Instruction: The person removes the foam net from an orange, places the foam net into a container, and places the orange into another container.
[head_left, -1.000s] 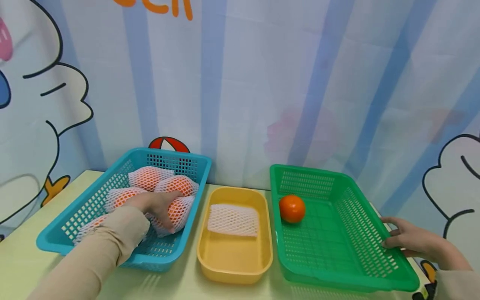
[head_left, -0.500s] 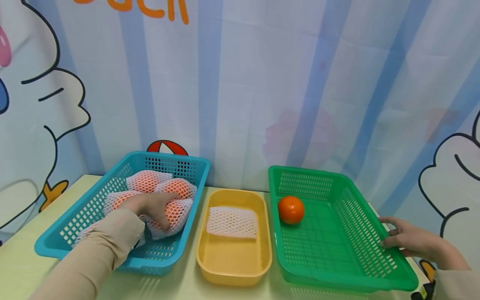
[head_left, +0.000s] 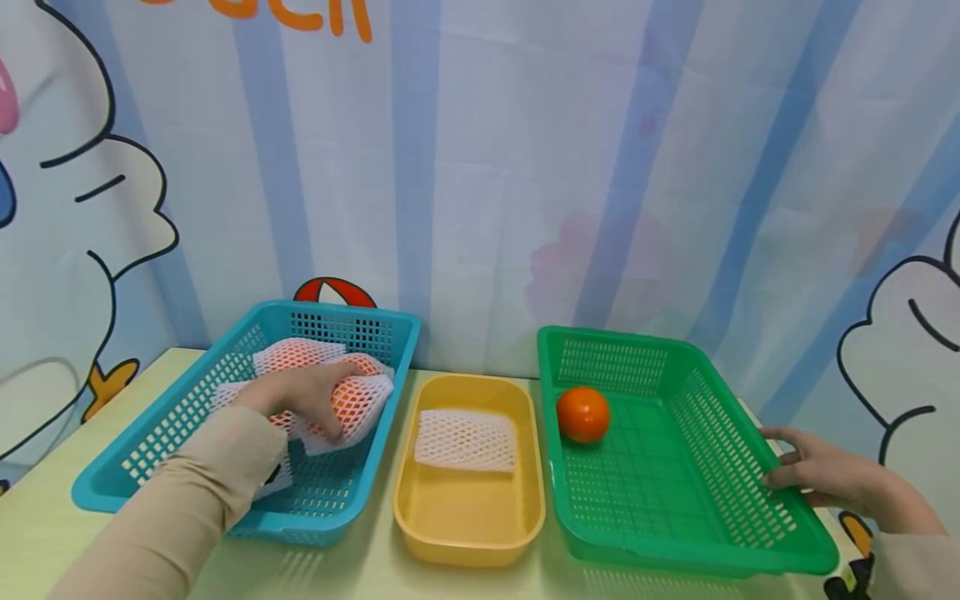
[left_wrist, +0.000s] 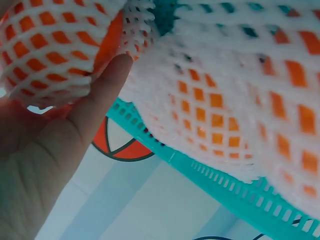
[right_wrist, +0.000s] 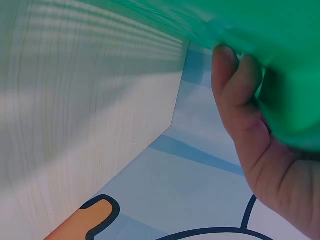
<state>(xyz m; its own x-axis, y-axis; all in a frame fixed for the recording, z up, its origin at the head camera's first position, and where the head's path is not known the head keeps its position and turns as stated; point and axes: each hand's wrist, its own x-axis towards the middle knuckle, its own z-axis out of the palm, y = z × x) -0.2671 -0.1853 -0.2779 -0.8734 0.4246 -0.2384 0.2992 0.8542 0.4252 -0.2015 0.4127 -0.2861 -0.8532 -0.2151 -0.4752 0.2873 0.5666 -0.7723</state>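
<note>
Slantwise, netted fruit [head_left: 357,410] points rightward in left grip [head_left: 303,395].

Long beige sleeves [head_left: 176,508], creased, bare hands [head_left: 300,392]

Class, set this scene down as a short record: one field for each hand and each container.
Left hand: grips a net-wrapped orange fruit
Right hand: holds the side of the green basket
Blue basket: several net-wrapped fruits
Yellow tray: one white foam net
Green basket: one unwrapped orange fruit
</note>
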